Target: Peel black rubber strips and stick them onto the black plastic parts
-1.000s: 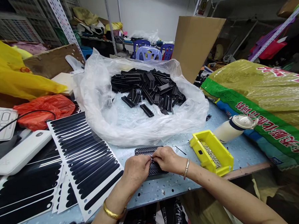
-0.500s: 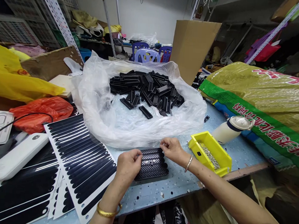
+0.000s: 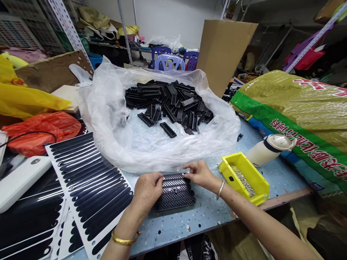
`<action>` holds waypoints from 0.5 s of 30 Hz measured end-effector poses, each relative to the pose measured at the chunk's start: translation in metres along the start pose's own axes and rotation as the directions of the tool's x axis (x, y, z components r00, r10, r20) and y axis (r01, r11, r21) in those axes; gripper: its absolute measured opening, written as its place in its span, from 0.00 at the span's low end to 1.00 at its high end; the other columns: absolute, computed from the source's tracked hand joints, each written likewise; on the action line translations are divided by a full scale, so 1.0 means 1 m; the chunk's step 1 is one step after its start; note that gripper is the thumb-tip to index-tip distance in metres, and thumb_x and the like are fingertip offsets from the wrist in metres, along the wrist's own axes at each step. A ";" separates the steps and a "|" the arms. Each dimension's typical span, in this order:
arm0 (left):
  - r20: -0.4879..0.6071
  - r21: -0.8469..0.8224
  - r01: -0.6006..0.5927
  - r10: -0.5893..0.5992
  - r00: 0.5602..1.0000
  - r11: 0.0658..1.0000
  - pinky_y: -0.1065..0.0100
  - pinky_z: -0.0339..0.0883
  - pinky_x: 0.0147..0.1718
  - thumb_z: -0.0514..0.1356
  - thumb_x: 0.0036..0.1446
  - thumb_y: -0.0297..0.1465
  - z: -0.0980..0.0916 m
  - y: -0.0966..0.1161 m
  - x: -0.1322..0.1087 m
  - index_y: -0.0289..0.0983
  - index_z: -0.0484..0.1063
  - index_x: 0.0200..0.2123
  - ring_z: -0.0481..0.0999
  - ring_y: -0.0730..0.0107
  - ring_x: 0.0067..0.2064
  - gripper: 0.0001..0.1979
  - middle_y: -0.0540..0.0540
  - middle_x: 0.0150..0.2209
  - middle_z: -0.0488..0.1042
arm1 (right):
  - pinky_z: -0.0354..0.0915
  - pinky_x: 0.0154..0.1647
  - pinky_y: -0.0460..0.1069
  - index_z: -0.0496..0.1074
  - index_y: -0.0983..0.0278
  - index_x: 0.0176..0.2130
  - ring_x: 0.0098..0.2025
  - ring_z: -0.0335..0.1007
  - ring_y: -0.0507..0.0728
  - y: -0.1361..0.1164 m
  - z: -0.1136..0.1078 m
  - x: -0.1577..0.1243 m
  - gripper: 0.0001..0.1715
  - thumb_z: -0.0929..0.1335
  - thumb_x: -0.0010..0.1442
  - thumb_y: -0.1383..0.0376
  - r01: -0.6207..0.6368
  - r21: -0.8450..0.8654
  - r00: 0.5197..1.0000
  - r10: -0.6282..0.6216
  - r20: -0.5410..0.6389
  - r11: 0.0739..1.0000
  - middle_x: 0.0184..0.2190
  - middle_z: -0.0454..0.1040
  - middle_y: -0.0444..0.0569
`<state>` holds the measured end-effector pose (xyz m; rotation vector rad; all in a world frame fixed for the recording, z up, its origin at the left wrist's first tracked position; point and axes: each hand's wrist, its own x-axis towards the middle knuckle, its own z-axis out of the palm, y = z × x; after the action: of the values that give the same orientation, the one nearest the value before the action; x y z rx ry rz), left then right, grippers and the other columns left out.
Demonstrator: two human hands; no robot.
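A black perforated plastic grille [image 3: 176, 196] lies on the speckled blue table [image 3: 198, 220], with small silver pieces along its middle. My left hand [image 3: 147, 191] covers its left end, and my right hand [image 3: 199, 175] pinches its far edge near the right corner. Just behind my hands, a clear plastic bag [image 3: 117, 135] holds a heap of similar black plastic parts [image 3: 169, 104]. To my left, sheets of black strips on white backing [image 3: 89, 183] lie next to my left hand. A yellow bin of small silver screws [image 3: 242, 178] stands to the right of my right hand.
A white bottle [image 3: 269, 149] stands behind the yellow bin, against a large green and yellow woven sack [image 3: 296, 121]. A tall cardboard box [image 3: 224, 51] rises beyond the bag. At the far left are a white power bank [image 3: 13, 185] and a red bag [image 3: 40, 138].
My hands have moved apart from their close position at the grille's middle to its left end and far edge. The grille now lies flatter on the table, and the view has shifted slightly.
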<state>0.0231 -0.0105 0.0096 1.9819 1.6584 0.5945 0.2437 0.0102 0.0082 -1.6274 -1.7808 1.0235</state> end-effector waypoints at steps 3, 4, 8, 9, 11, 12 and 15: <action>-0.078 -0.105 0.024 -0.032 0.996 0.994 0.67 0.65 0.36 0.54 0.56 0.28 0.000 -0.010 0.000 0.38 0.81 0.34 0.79 0.62 0.35 0.13 0.46 0.31 0.82 | 0.56 0.20 0.43 0.78 0.69 0.33 0.18 0.58 0.48 0.004 -0.006 0.000 0.06 0.70 0.52 0.72 -0.091 0.118 0.993 0.100 -0.070 0.989 0.14 0.63 0.37; -0.111 -0.120 0.046 -0.059 0.992 0.992 0.67 0.65 0.35 0.55 0.55 0.30 0.000 -0.014 0.000 0.38 0.81 0.36 0.78 0.62 0.33 0.13 0.46 0.30 0.81 | 0.56 0.18 0.43 0.77 0.69 0.32 0.16 0.58 0.48 0.006 -0.006 0.000 0.04 0.70 0.53 0.71 -0.135 0.155 0.988 0.145 -0.054 0.979 0.14 0.63 0.38; -0.163 -0.117 0.078 -0.097 0.982 0.990 0.66 0.64 0.31 0.56 0.52 0.32 -0.002 -0.024 0.002 0.34 0.80 0.39 0.75 0.64 0.26 0.16 0.48 0.21 0.76 | 0.54 0.12 0.42 0.74 0.68 0.27 0.12 0.57 0.47 0.010 -0.002 -0.002 0.07 0.70 0.55 0.67 -0.245 0.263 0.969 0.225 0.104 0.933 0.13 0.65 0.39; -0.148 -0.122 0.065 -0.083 0.985 0.990 0.67 0.64 0.30 0.56 0.52 0.33 -0.002 -0.025 0.002 0.34 0.80 0.39 0.74 0.65 0.25 0.16 0.49 0.20 0.75 | 0.53 0.11 0.42 0.74 0.68 0.26 0.11 0.57 0.47 0.009 0.000 -0.002 0.07 0.70 0.55 0.66 -0.242 0.277 0.969 0.217 0.117 0.930 0.13 0.65 0.39; -0.117 -0.134 0.054 -0.070 0.991 0.990 0.67 0.63 0.29 0.55 0.51 0.34 -0.001 -0.024 0.003 0.35 0.81 0.37 0.72 0.66 0.23 0.16 0.50 0.18 0.73 | 0.51 0.10 0.41 0.73 0.67 0.24 0.11 0.57 0.47 0.008 0.004 -0.001 0.09 0.71 0.54 0.66 -0.236 0.296 0.970 0.208 0.124 0.926 0.12 0.64 0.39; -0.105 -0.138 0.059 -0.074 0.992 0.989 0.67 0.62 0.29 0.55 0.51 0.34 0.000 -0.023 0.003 0.35 0.81 0.36 0.71 0.66 0.23 0.16 0.50 0.18 0.73 | 0.50 0.10 0.41 0.73 0.67 0.23 0.10 0.56 0.46 0.007 0.005 0.000 0.09 0.71 0.53 0.66 -0.240 0.300 0.969 0.210 0.130 0.923 0.11 0.64 0.38; -0.086 -0.163 0.098 -0.113 0.990 0.982 0.67 0.60 0.27 0.55 0.48 0.36 0.002 -0.021 0.005 0.36 0.80 0.32 0.70 0.67 0.22 0.16 0.49 0.18 0.72 | 0.49 0.08 0.40 0.71 0.67 0.20 0.09 0.55 0.46 0.005 0.005 0.003 0.11 0.71 0.51 0.69 -0.271 0.315 0.961 0.237 0.142 0.910 0.10 0.63 0.38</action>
<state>0.0091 -0.0029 -0.0051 1.7662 1.7042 0.7665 0.2417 0.0123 0.0009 -1.6404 -1.3811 1.4619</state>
